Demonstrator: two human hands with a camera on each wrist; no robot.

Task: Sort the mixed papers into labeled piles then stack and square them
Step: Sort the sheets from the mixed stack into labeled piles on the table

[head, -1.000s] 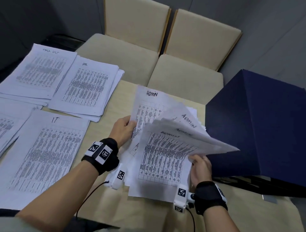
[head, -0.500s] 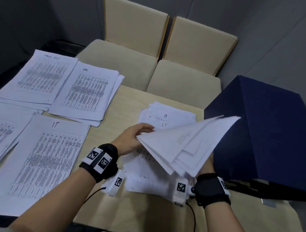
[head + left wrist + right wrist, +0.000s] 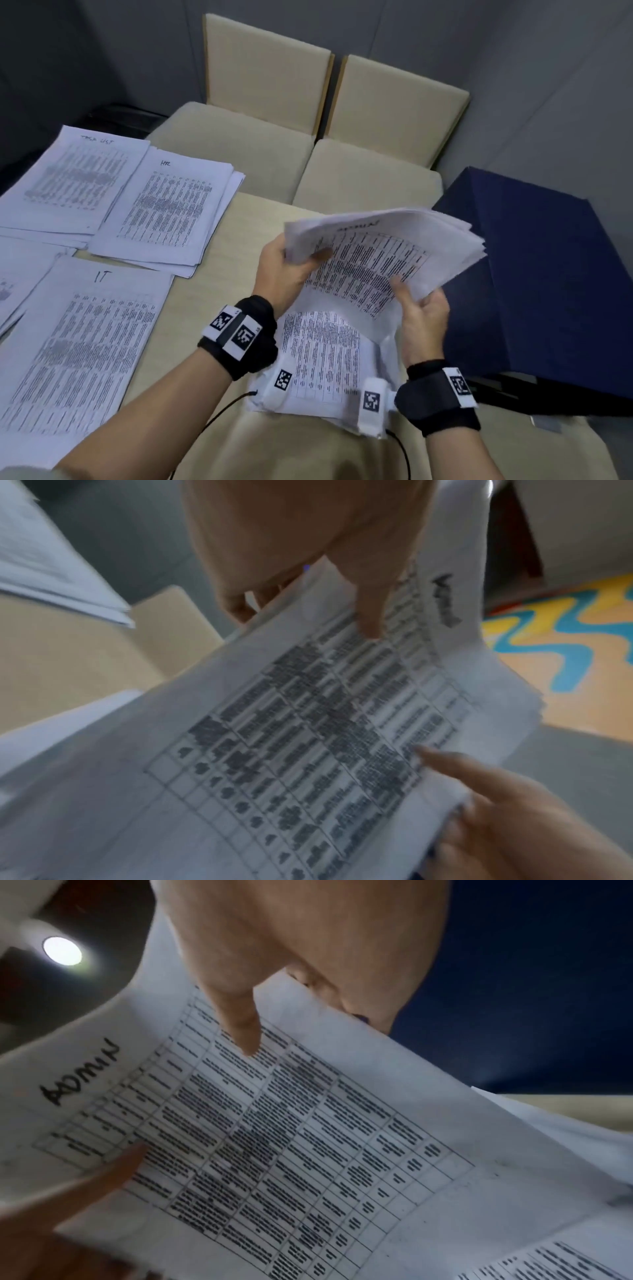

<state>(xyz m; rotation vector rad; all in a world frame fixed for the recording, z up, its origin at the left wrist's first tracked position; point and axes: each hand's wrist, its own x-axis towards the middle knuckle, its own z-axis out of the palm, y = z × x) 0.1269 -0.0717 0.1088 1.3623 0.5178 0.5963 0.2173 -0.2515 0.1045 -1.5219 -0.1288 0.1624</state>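
White ADMIN sheaf (image 3: 383,253): aloft between hands, above unsorted sheets (image 3: 322,356). Left hand (image 3: 284,270) and right hand (image 3: 423,315) each pinch an edge. Step: gathering. Next, likely: squaring, setting down.

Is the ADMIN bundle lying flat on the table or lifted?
Lifted: both hands hold the ADMIN bundle tilted above the table, left hand, right hand.
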